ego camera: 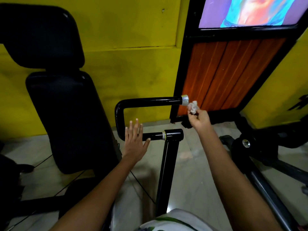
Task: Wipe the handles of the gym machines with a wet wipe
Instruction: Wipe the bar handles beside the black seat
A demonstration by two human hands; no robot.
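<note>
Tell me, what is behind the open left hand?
Behind the left hand runs the lower bar of the black U-shaped handle; fingers cover part of it. The right hand pinches the crumpled wipe by the handle's silver end cap.

padded seat [66,114] left of the u-shaped handle [133,104] — door [225,72] behind its far end, wall [125,64] behind all.

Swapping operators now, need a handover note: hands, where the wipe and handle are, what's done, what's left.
Left hand: open, fingers spread over the lower bar of the black U-shaped handle, holding nothing.
Right hand: pinches the crumpled wet wipe at the silver end cap of the upper bar.
Done: cannot tell how much of the handle has been wiped.
Left: the rest of this handle, to be safe, then handles on other machines.
</note>
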